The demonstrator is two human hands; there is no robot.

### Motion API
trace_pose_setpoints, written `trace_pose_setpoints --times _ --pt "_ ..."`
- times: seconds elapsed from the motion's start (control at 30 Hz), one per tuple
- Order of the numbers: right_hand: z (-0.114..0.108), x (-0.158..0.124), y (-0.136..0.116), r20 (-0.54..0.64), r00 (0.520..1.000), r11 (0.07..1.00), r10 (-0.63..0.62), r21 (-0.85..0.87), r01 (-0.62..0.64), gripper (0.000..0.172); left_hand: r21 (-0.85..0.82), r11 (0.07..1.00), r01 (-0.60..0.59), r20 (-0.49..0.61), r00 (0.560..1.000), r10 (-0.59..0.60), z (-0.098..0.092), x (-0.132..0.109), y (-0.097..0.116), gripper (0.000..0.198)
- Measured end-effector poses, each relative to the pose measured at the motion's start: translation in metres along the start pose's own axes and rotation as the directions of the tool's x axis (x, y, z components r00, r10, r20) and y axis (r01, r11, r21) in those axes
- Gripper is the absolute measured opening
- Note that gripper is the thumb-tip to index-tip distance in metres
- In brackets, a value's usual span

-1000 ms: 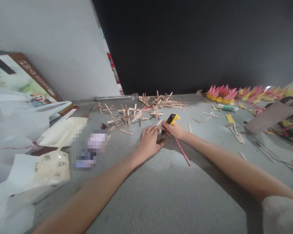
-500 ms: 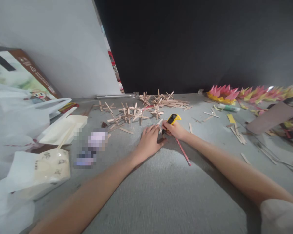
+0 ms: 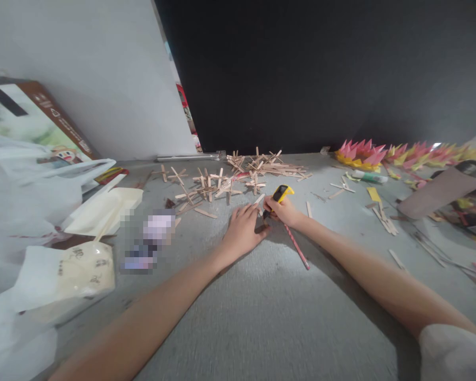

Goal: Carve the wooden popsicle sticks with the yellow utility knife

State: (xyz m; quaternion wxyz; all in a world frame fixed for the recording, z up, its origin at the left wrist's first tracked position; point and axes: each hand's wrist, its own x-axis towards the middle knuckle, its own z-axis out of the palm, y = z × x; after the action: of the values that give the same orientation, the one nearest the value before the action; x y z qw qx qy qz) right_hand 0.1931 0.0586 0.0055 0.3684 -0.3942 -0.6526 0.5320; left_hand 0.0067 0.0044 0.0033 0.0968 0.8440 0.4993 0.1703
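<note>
My right hand (image 3: 280, 210) is closed around a yellow and black utility knife (image 3: 281, 194), its lower end pointing down toward the table. Just left of it, my left hand (image 3: 244, 225) presses a wooden craft stick (image 3: 259, 199) against the tabletop. One end of the stick sticks out past the fingertips; the rest is largely covered. The spot where the blade meets the stick is too small to make out. A pink striped pencil (image 3: 297, 248) lies below my right hand.
Crossed craft sticks (image 3: 210, 185) form a cluster beyond my hands. Loose stick pieces (image 3: 384, 219), a glue stick (image 3: 368, 176), pink and yellow folded-paper pieces (image 3: 360, 153) and a tumbler (image 3: 440, 193) are at right. White plastic bags (image 3: 31, 196) and a food container (image 3: 87, 270) stand left.
Both hands keep nearly the same place and grip. The view has shifted very slightly; nothing else visibly moves.
</note>
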Motion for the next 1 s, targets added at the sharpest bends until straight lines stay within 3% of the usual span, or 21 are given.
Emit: trace_pose_setpoints --times 0.2,0.33,0.57,0.77,1.0 --pt "0.001 -0.013 -0.002 0.007 1.000 1.000 -0.024 -0.012 0.024 0.046 -0.018 1.000 -0.024 -0.019 1.000 0.024 0.003 0.000 -0.003 0.064" --pt "0.002 -0.008 -0.002 0.013 0.999 0.996 -0.052 -0.076 0.053 0.045 -0.021 0.999 -0.038 -0.030 0.999 0.037 0.004 0.000 -0.003 0.064" --pt "0.000 -0.008 -0.005 0.019 0.999 0.999 -0.032 -0.040 0.033 0.049 -0.011 1.000 -0.004 -0.008 1.000 0.004 0.001 0.000 -0.002 0.063" --pt "0.007 -0.013 -0.013 0.047 0.988 0.968 -0.144 -0.199 0.151 0.044 -0.012 0.998 -0.058 -0.045 0.997 0.057 0.005 -0.001 -0.007 0.065" --pt "0.004 -0.006 -0.002 -0.016 0.998 0.993 -0.068 -0.099 0.066 0.047 -0.006 1.000 -0.023 -0.037 0.999 0.023 0.007 0.000 -0.006 0.065"
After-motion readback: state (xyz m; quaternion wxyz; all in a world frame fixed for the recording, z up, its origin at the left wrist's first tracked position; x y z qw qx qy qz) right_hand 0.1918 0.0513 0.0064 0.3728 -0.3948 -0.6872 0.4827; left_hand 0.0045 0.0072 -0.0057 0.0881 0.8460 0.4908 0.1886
